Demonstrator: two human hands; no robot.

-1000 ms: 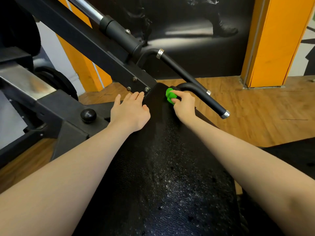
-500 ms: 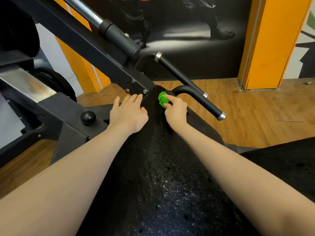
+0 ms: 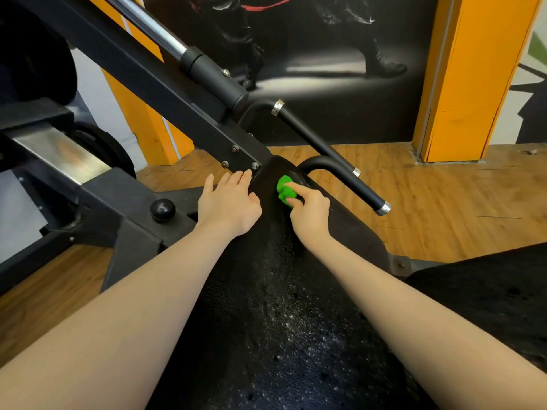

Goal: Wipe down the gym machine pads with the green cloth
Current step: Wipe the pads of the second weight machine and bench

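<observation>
Compared with the frames a second and half a second back, we are seeing the green cloth (image 3: 284, 191) shifting leftward across the top end of the black pad (image 3: 266, 306). Earlier it was sitting right against the root of the curved handle (image 3: 340, 176); now it is lying closer to the pad's centre line, a little apart from that handle. The right hand (image 3: 309, 211) is travelling with it. Its fingers are curling round the bunched cloth and pressing it onto the pad, with the index finger stretched over the top of the wad.

The left hand (image 3: 228, 202) is staying where it was. It is resting flat on the pad's left edge with its fingers straight and gripping nothing. The fingertips are reaching up just beside the bolted plate of the black frame beam (image 3: 165, 84).

The view itself is also changing: we are looking from slightly further left, so the orange pillar (image 3: 470, 78) is sitting nearer the right edge.

The pad's surface is glinting with small wet specks down its middle. A second black pad (image 3: 488, 297) is showing at lower right, apart from the first. A round black knob (image 3: 162, 210) is sitting on the frame left of the left hand, and the wooden floor (image 3: 444, 202) is running beneath everything.

On writing: we are finding no brand, label or legible text anywhere. The dark wall poster (image 3: 325, 54) is showing only booted legs and a red line.
</observation>
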